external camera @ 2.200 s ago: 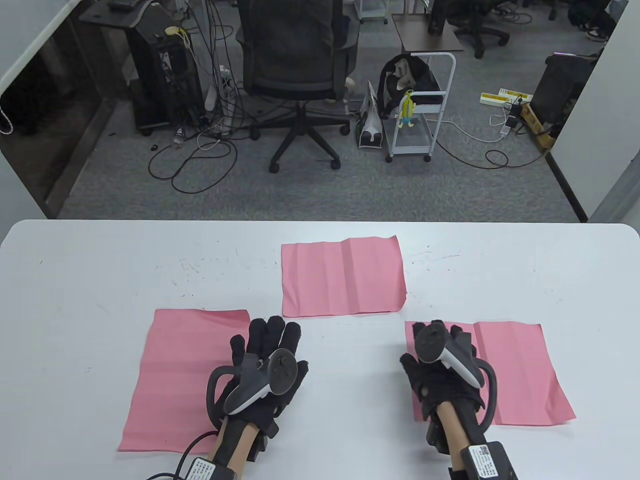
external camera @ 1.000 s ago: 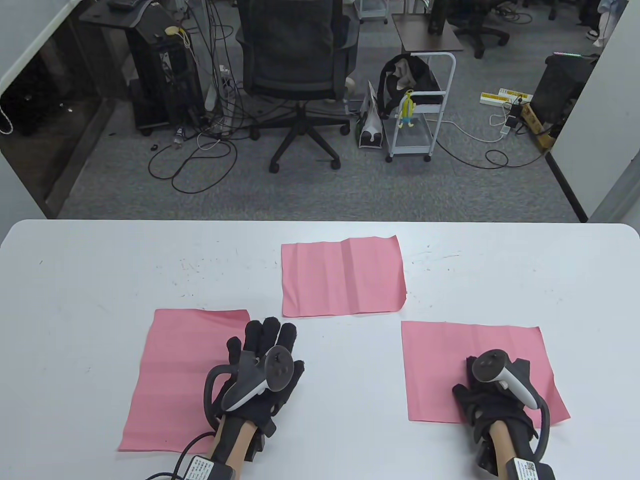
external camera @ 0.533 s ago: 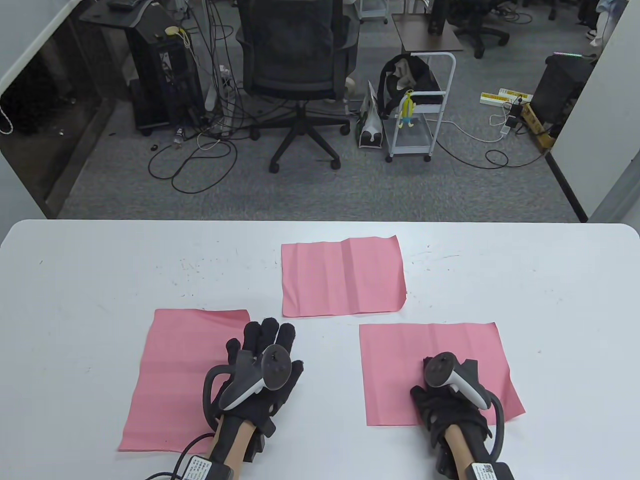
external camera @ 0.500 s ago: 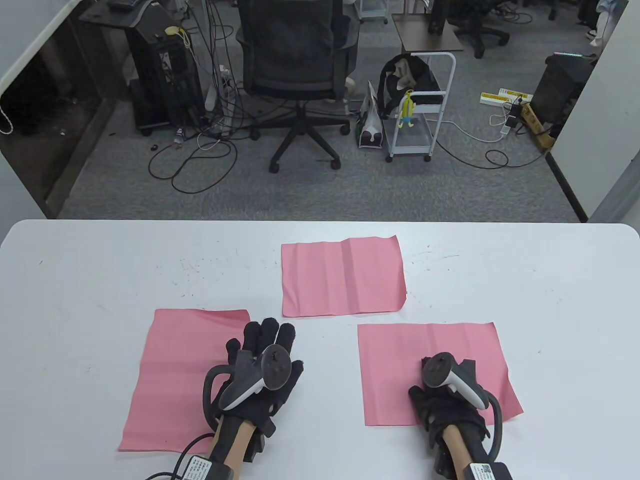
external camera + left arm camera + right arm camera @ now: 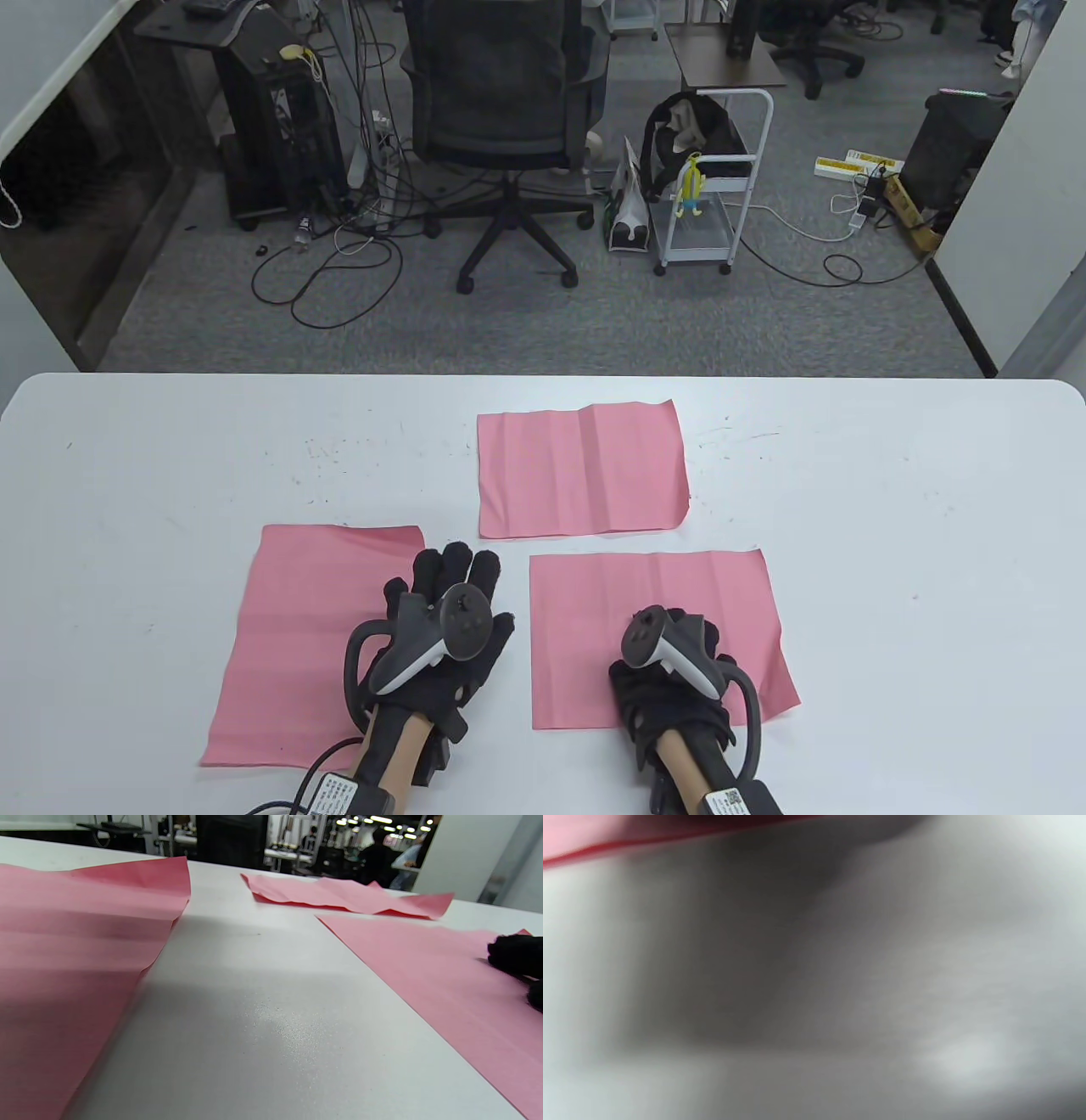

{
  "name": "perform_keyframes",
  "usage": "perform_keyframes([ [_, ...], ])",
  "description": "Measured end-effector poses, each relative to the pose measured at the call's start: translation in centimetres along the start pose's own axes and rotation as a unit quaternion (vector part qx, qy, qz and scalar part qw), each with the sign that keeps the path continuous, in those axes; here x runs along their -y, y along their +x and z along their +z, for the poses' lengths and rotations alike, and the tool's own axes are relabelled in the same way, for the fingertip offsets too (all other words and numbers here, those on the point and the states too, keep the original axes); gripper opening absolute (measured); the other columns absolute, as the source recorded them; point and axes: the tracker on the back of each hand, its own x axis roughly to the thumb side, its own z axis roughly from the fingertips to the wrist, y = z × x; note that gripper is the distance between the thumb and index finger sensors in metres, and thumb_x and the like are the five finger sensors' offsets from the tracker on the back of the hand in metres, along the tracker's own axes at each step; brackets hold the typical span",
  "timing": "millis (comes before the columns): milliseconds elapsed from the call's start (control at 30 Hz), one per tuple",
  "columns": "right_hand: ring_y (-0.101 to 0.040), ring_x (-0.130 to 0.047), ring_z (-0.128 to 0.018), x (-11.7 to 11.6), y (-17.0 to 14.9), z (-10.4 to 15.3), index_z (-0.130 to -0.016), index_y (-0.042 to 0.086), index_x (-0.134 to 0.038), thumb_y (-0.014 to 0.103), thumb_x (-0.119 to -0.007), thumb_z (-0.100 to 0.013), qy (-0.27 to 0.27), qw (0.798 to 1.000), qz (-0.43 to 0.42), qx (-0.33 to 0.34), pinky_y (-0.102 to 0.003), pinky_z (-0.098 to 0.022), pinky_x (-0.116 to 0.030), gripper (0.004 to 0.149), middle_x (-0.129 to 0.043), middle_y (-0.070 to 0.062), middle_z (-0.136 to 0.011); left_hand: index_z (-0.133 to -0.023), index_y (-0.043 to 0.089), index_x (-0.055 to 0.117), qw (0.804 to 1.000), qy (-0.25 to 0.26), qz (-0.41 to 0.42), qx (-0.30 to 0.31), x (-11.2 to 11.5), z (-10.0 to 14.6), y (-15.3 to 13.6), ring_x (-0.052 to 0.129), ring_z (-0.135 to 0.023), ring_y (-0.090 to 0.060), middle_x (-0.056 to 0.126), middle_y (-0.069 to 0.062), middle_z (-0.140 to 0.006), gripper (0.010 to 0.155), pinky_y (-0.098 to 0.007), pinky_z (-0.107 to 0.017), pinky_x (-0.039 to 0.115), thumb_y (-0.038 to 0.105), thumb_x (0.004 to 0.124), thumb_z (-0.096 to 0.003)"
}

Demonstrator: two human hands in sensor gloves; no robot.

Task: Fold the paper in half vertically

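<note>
Three pink paper sheets lie on the white table (image 5: 170, 458). One sheet (image 5: 594, 628) lies near the front centre, and my right hand (image 5: 687, 630) presses down on its lower right part. My left hand (image 5: 450, 567) lies flat and open, its fingers spread, partly on the right edge of the left sheet (image 5: 297, 628). In the left wrist view the centre sheet (image 5: 445, 976) shows with the right hand's fingertips (image 5: 513, 955) resting on it. The right wrist view is blurred, with only a pink strip (image 5: 577, 836) at the top.
A third, creased pink sheet (image 5: 581, 471) lies farther back at the table's middle, close to the centre sheet's far edge. Beyond the table's far edge stand an office chair (image 5: 501, 110), a white cart (image 5: 713, 187) and floor cables.
My right hand has slid its sheet leftward across the table, from the right side to the front centre. My left hand and the other two sheets have stayed in place.
</note>
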Motion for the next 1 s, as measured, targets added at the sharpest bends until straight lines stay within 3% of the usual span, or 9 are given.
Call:
perform_keyframes([
  [367,-0.047,-0.004,-0.1,-1.6,5.9,1.1,-0.104,0.034,-0.006,0.059,-0.046,-0.051,-0.002,0.999,0.042,0.006,-0.067,-0.07,-0.024,0.071,0.002,-0.008,-0.112,-0.118,0.037,0.011,1.0,-0.016,-0.008,-0.002,0.4,-0.2,0.1,0.014,-0.119,-0.039,0.008,-0.002,-0.129,0.078,-0.068,-0.082,0.026,0.067,0.043,-0.0537],
  [633,-0.047,-0.008,-0.102,-1.7,6.1,1.2,-0.104,0.034,-0.007,0.06,-0.045,-0.05,-0.015,0.998,0.055,0.005,-0.067,-0.071,-0.027,0.071,-0.001,-0.009,-0.113,-0.118,0.037,0.013,0.999,-0.026,-0.027,0.011,0.9,-0.4,0.9,0.014,-0.119,-0.037,0.013,0.0,-0.13,0.077,-0.068,-0.082,0.027,0.066,0.043,-0.0539],
  [1000,-0.047,-0.01,-0.102,-1.8,6.0,1.2,-0.105,0.034,-0.008,0.061,-0.044,-0.05,-0.025,0.998,0.065,0.007,-0.068,-0.071,-0.029,0.071,-0.002,-0.009,-0.113,-0.117,0.036,0.008,0.986,-0.147,-0.071,0.019,4.9,-1.7,2.1,0.01,-0.117,-0.038,0.006,-0.001,-0.128,0.076,-0.067,-0.083,0.025,0.064,0.042,-0.055],
])
